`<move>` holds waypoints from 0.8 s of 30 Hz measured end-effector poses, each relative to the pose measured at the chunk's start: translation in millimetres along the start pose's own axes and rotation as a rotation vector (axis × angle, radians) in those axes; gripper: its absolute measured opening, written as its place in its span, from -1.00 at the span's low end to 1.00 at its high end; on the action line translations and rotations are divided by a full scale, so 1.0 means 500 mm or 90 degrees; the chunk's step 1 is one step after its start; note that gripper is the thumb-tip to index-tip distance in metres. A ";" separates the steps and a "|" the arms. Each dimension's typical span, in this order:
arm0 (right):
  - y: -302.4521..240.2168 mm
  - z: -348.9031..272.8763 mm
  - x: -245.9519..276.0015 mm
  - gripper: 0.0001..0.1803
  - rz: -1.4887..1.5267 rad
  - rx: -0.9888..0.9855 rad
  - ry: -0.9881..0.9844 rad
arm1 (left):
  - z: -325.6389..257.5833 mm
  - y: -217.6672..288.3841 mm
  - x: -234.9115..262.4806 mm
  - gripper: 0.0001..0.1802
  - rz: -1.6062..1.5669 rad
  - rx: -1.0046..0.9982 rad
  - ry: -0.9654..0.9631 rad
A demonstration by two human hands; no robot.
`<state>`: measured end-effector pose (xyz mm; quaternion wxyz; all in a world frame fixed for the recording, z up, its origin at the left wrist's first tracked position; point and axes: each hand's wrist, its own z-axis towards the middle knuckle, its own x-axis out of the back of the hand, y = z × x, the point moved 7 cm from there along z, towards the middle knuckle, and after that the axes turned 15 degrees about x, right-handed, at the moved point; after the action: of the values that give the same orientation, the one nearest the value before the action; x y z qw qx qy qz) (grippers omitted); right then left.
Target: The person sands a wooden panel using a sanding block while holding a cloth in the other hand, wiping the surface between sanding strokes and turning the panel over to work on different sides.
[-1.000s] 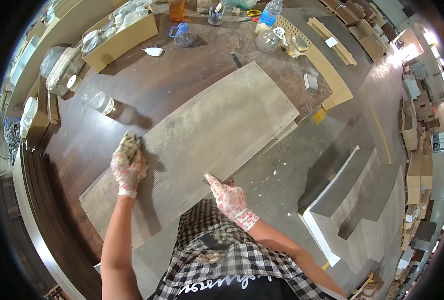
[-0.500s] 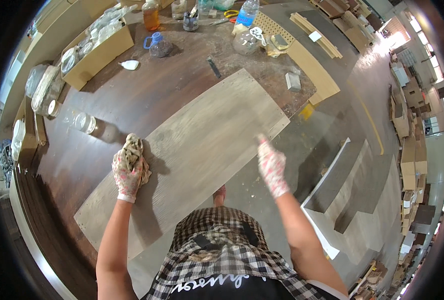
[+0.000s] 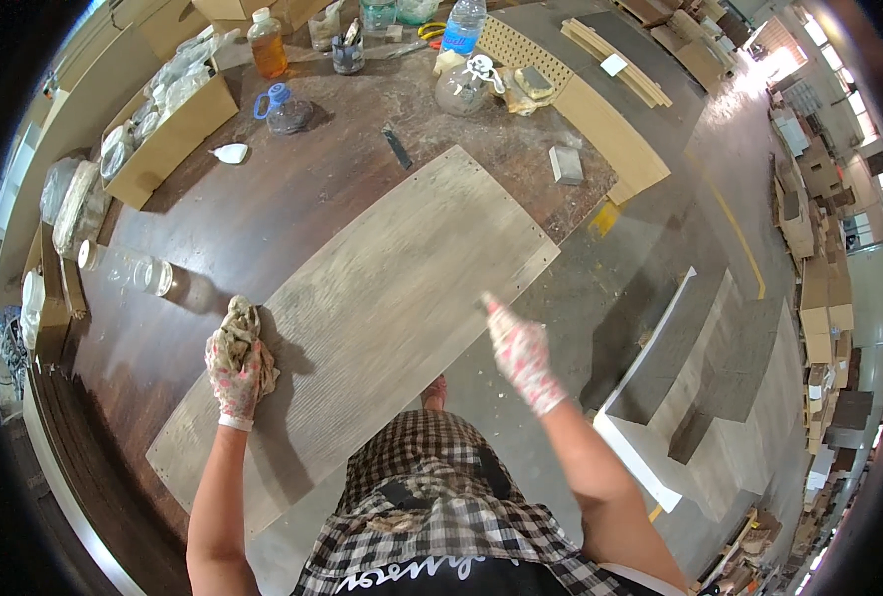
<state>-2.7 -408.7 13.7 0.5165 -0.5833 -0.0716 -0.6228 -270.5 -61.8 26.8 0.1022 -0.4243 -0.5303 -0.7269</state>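
Observation:
A long grey wood-grain board (image 3: 382, 283) lies slantwise on the dark brown table (image 3: 203, 214), its near edge overhanging toward me. My left hand (image 3: 231, 382), in a white glove with pink blotches, is closed round a crumpled, stained rag (image 3: 239, 328) above the board's left part. My right hand (image 3: 523, 358), gloved alike, is held over the board's near edge with its fingers drawn together. A greyish tip shows at its fingertips; whether that is a small held thing or a dirty glove tip I cannot make out.
A clear jar (image 3: 129, 268) lies on its side left of the board. Beyond are a blue-topped jug (image 3: 285, 111), a bottle of amber liquid (image 3: 267, 45), a water bottle (image 3: 463, 28) and a grey block (image 3: 566, 165). More grey boards (image 3: 730, 338) stand at the right.
My right hand has come nearer and leftward along the board's near edge. The left hand still grips the rag. The whole view has shifted slightly.

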 end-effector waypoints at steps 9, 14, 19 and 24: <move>0.109 0.065 0.054 -0.64 -0.137 -0.059 -0.081 | 0.003 -0.013 -0.008 -0.56 -0.042 0.034 -0.069; 0.067 0.052 0.032 -0.64 -0.124 0.059 0.005 | 0.003 0.003 -0.005 -0.53 -0.042 0.020 -0.087; 0.277 0.139 0.156 -0.68 -0.239 -0.065 0.094 | 0.003 0.001 -0.013 -0.53 0.006 0.011 -0.056; 0.209 0.121 0.086 -0.60 -0.246 -0.019 -0.041 | -0.002 0.012 -0.003 -0.58 -0.058 -0.001 -0.010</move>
<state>121.8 -438.8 13.1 0.3762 -0.5861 -0.1897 -0.6921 -266.6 -65.6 29.7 0.0646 -0.4054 -0.5491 -0.7280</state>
